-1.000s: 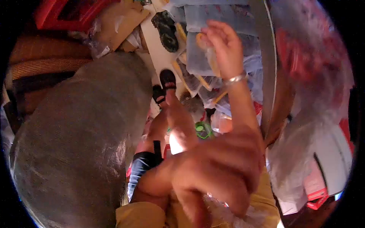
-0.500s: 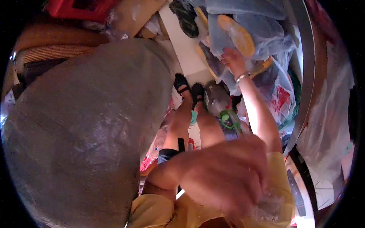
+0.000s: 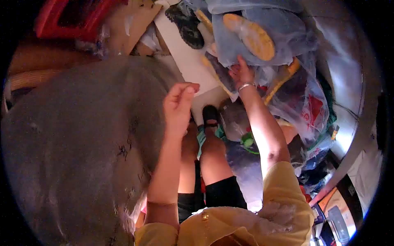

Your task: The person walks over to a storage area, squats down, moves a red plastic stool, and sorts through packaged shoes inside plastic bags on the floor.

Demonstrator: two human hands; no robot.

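My left hand [image 3: 179, 104] is raised in front of the large grey wrapped bundle [image 3: 82, 151], its thumb pressed to curled fingers; I cannot make out what, if anything, is pinched there. Farther right, my right hand [image 3: 242, 75], with a bracelet at the wrist, is at the lower edge of a clear plastic bag [image 3: 283, 37]. One digit points up against the plastic and the other fingers curl at its edge. Inside that bag lies a shoe with a yellow sole [image 3: 250, 37]. More yellow-edged footwear [image 3: 283, 80] in plastic surrounds the right hand.
A dark shoe [image 3: 184, 26] lies on the pale floor strip [image 3: 176, 45] ahead. At upper left are a red plastic crate [image 3: 78, 30] and cardboard [image 3: 131, 24]. A printed plastic bag [image 3: 314, 110] and a green item [image 3: 247, 140] lie at right, beside a curved pale edge [image 3: 349, 119].
My left hand has swung from close to my chest, where it was blurred, forward and left. My right hand has shifted slightly left and down, still by the plastic bag. The view has tilted.
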